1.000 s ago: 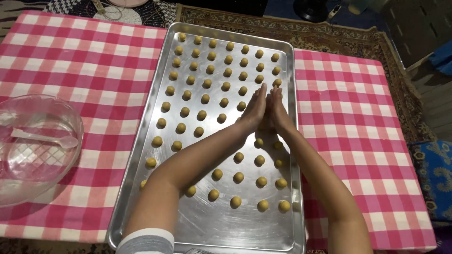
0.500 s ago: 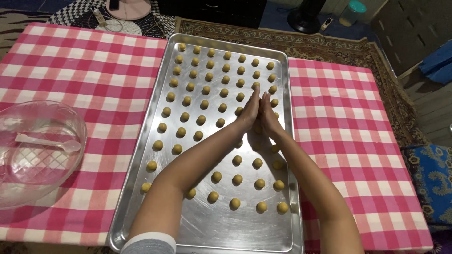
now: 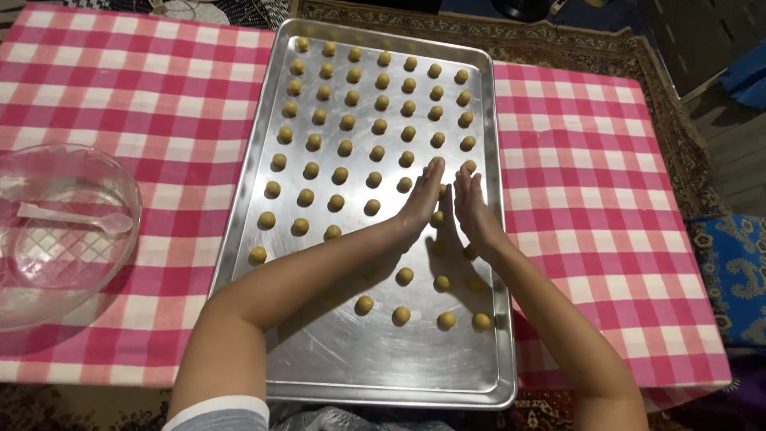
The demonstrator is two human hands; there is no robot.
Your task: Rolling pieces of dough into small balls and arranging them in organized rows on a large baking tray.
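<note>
Hands (image 3: 447, 203) hover, palms apart, over shiny metal tray (image 3: 383, 359).

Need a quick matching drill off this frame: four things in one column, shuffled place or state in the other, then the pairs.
Things:
1. dough balls
2. plastic spoon
3. glass bowl
4. left hand and right hand

Places or states:
A. on the checked cloth, left of the metal tray
B. palms facing, slightly apart, above the tray
C. lying inside the bowl
D. in rows on the tray

Pairs: 1-D, 2-C, 3-A, 4-B
</note>
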